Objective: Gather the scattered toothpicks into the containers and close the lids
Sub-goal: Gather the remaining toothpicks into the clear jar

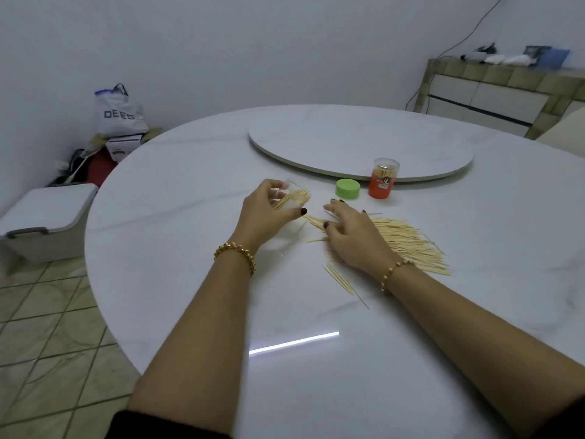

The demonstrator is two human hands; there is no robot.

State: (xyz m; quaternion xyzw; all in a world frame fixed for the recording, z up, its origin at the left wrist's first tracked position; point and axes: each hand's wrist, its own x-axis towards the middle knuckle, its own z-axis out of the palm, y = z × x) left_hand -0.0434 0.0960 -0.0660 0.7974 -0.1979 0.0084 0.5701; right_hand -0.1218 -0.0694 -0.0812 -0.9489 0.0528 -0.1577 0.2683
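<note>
Head view, toothpicks (pixel 411 245) under right hand (pixel 351 236)

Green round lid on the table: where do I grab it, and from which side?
Take the green round lid by its short side wall, coming straight down from above. It lies flat on the table, so only the rim offers a hold. Pinch from near edge to far edge, since the orange toothpick jar stands close on its right.
</note>
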